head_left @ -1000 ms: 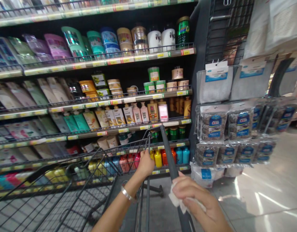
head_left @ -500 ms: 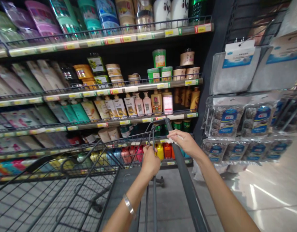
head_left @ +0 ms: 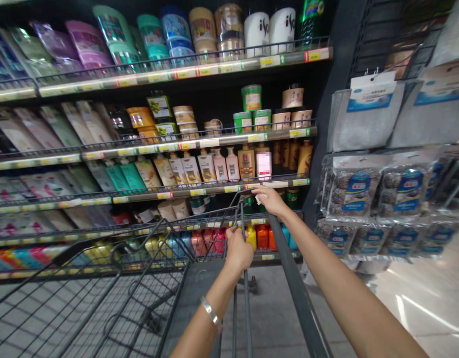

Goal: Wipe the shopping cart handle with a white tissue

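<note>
A black wire shopping cart (head_left: 102, 298) fills the lower left. My left hand (head_left: 238, 251), with a silver bracelet on the wrist, is closed around an upright wire bar at the cart's rear frame. My right hand (head_left: 270, 200) reaches far along the dark cart handle (head_left: 294, 293) to its far end. Its fingers are closed over a small white cloth (head_left: 259, 198) pressed against the handle.
Store shelves (head_left: 199, 144) of bottles, jars and pouches run across the back, with yellow price tags on the rails. A wire rack (head_left: 386, 194) of hanging bagged scrubbers and cloths stands at the right. Shiny floor shows at lower right.
My right hand has slid with the white cloth from the near part of the handle up to its far end. My left hand has kept its grip on the wire bar.
</note>
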Tool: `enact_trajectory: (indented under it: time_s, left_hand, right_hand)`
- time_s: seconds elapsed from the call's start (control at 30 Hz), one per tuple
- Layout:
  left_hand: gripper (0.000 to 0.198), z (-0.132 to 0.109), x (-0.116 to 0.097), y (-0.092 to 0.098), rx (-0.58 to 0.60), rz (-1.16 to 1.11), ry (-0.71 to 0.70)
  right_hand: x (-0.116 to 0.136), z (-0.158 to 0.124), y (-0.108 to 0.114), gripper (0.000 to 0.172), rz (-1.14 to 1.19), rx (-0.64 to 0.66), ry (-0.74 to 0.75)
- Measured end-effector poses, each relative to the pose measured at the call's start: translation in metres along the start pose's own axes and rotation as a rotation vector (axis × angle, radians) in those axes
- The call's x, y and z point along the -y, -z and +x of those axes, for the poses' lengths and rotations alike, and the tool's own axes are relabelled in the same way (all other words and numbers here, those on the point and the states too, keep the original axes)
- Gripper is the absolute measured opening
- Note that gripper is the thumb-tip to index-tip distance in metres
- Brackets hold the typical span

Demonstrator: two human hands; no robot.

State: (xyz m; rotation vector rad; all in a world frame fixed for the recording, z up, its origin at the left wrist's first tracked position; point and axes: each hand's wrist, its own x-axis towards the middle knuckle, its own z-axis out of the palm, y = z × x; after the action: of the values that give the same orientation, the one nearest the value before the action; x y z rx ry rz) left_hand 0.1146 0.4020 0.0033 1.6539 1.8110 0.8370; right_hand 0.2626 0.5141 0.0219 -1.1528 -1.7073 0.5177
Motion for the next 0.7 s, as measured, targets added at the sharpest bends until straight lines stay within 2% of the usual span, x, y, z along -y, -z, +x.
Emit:
enact_trajectory:
  time_s: [0.2,0.33,0.43,0.6,0.67,0.7]
  left_hand:
    - [0.025,-0.001,0.0,0.0,-0.029,-0.029,0.013]
    - [0.024,-0.004,-0.001,0.001,-0.052,-0.055,0.025]
    - [0.024,-0.003,0.0,0.0,-0.065,-0.081,0.037]
    - [0.026,0.001,0.003,-0.004,-0.074,-0.122,0.048]
    - [0.026,0.003,0.003,-0.005,-0.075,-0.134,0.051]
    - [0.026,0.004,0.004,-0.005,-0.075,-0.138,0.051]
  right_hand:
    - [0.011,-0.026,0.007,0.027,0.033,0.012,-0.006]
    - [0.025,-0.062,0.009,0.021,0.087,-0.047,-0.013]
    - [0.041,-0.106,0.014,0.018,0.174,-0.11,-0.015]
    - [0.082,-0.197,0.033,0.022,0.223,-0.068,0.024]
    - [0.097,-0.23,0.04,0.03,0.22,-0.013,0.063]
    - [0.102,-0.245,0.042,0.036,0.235,-0.042,0.094]
